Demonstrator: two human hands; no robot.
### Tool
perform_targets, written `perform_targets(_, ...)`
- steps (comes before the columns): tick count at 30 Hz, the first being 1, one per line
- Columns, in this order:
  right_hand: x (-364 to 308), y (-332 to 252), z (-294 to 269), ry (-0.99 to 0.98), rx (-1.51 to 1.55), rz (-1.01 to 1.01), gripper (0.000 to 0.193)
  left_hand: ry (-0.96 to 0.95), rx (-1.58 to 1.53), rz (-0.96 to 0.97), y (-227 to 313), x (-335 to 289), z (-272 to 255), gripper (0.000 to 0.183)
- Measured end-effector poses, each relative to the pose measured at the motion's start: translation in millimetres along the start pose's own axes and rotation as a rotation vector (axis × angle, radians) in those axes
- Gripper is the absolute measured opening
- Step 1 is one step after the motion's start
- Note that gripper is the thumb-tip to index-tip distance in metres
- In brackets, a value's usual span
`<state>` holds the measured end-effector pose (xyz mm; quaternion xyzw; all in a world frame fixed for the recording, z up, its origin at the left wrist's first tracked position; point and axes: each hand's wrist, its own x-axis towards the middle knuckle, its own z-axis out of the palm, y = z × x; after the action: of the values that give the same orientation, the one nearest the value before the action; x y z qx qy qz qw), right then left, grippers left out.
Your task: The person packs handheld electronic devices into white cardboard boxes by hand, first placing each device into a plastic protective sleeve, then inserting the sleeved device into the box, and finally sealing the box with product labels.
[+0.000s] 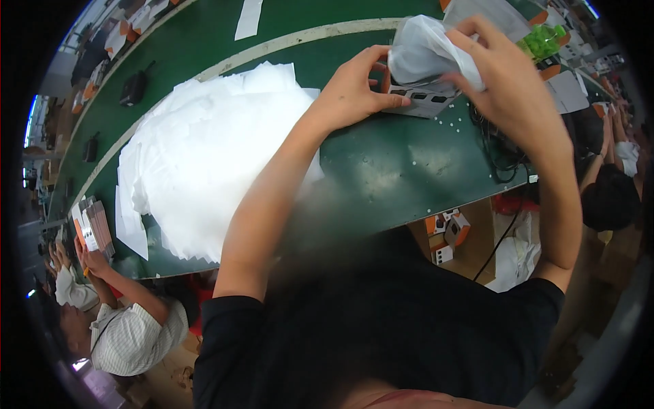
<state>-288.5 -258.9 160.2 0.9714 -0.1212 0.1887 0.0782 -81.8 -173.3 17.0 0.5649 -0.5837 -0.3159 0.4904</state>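
Observation:
At the far right part of the green workbench (381, 170), my left hand (354, 88) grips the left side of a small white and orange printed box (430, 103), thumb on its near face and fingers behind. My right hand (507, 85) has its fingers curled on a translucent white plastic bag (429, 51), which bulges above the box. Whether the bag's lower part goes inside the box is hidden. Left of my arms lies a large heap of white sheets (204, 150), partly covered by my left forearm.
An open carton (477, 262) with several small boxes stands below the bench's near edge. Black cables (501, 163) hang beside it. A green plastic bottle (543, 44) is at the far right. Black devices (136, 85) lie at left, where a co-worker (133, 327) handles stacked boxes (95, 225).

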Motion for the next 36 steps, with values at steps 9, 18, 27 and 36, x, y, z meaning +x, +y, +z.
perform_targets(9,8,-7,-6,0.224,0.155,0.001,0.038,0.071,0.055,0.037,-6,-2,2,0.078)
perform_targets(18,-21,-36,91,0.331,0.075,0.095,0.036,0.14,0.086,0.013,-4,-6,14,0.065)
perform_targets(27,-22,-43,87,0.192,0.475,0.349,0.03,0.175,0.024,0.07,-11,2,14,0.07)
perform_targets(36,-44,-5,37,0.443,1.014,0.458,0.011,0.206,0.084,-0.1,-28,65,-82,0.087)
